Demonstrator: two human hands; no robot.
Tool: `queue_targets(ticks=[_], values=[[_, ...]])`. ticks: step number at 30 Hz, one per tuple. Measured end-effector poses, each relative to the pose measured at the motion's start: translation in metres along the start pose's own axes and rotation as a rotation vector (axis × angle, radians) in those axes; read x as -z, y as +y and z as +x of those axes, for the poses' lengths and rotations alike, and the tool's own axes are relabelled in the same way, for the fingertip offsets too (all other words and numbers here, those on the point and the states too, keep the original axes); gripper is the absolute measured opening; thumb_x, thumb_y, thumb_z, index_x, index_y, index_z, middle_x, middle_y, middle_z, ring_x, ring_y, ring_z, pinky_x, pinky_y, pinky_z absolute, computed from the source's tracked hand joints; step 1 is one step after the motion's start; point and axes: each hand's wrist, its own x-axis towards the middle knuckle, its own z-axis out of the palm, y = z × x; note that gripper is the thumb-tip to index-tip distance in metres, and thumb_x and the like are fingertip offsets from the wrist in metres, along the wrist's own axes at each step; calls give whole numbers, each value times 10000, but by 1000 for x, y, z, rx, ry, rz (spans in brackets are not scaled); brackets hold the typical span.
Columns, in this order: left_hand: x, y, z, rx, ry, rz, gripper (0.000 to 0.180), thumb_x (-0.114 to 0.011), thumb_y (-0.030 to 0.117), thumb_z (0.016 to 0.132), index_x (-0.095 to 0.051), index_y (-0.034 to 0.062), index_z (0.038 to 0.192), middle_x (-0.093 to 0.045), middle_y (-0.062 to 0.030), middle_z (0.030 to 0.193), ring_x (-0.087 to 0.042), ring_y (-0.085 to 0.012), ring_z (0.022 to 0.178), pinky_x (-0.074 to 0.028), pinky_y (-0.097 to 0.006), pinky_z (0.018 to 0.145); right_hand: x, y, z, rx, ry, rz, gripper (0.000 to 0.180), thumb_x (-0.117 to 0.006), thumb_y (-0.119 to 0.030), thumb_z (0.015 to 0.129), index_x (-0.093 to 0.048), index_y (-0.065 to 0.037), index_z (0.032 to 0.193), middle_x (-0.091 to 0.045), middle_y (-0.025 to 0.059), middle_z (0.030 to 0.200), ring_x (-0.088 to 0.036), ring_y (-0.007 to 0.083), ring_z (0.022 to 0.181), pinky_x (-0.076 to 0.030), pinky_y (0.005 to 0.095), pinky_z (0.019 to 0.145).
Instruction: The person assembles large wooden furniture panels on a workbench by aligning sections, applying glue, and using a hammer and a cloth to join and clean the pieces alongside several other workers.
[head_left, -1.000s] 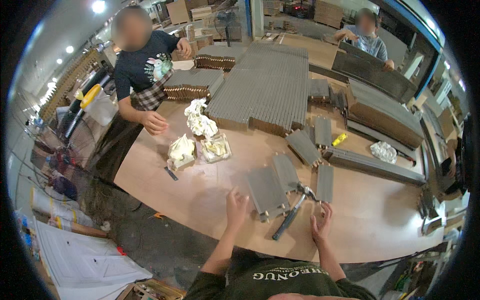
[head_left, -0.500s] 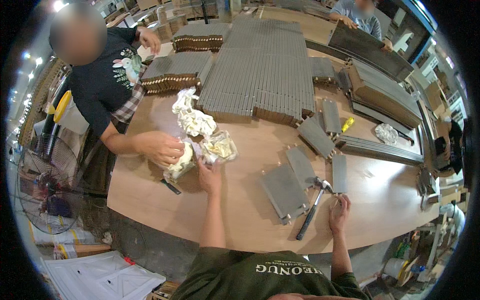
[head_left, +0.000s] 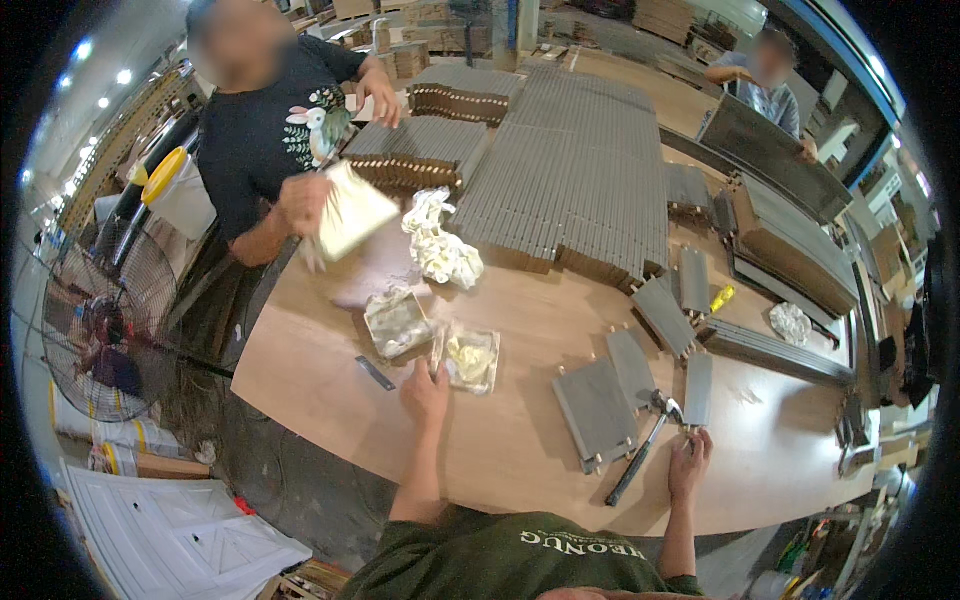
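Table point(head_left: 520, 470) edge near; left hand point(head_left: 425, 390) touching tray point(head_left: 472, 358).

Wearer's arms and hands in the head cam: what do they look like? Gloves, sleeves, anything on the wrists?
Both hands are bare, with no gloves: the left hand and the right hand. The forearms are bare too, with no sleeves reaching them in view. No watch, band or ring is visible at this size. The dark green top at the lower edge carries pale lettering across the chest.

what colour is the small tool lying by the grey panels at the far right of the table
Yellow: the small tool shows best in the head view, beside the grey panels.
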Motion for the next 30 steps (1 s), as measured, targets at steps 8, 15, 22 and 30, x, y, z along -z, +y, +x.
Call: queue_targets(ticks=[8,15,22,30], values=[[46,-46,-29,135,56,83,214,-617,265,843,-594,80,948,-627,-162,744,-612,-367,705,-462,-445,606,-1,1,-2,4,3,-44,338,-630,-50,775,-547,-16,1101,-460,203,1243,-450,371,1166,-385,427,971],[76,-95,3,184,136,234,351,-623,278,836,-588,100,1137,-661,-165,849,-630,-354,770,-484,-436,688,1,-17,0,4,13,-97,313,-619,-101,777,-554,-13,1071,-477,221,1230,-450,379,1172,-377,449,982],[68,63,79,-440,118,-242,385,-672,160,740,-616,71,1110,-623,-163,1089,-619,-326,935,-477,-431,814,0,-13,-3,-15,34,-125,290,-609,-109,784,-559,-21,1056,-483,216,1231,-449,375,1186,-375,461,996],[-61,22,213,-506,-170,549,349,-521,299,858,-680,32,1016,-600,-186,1176,-432,-357,1247,-190,-563,1087,3,-18,2,-88,21,15,326,-639,-90,746,-539,-48,1052,-511,202,1185,-447,380,1182,-376,466,992]])
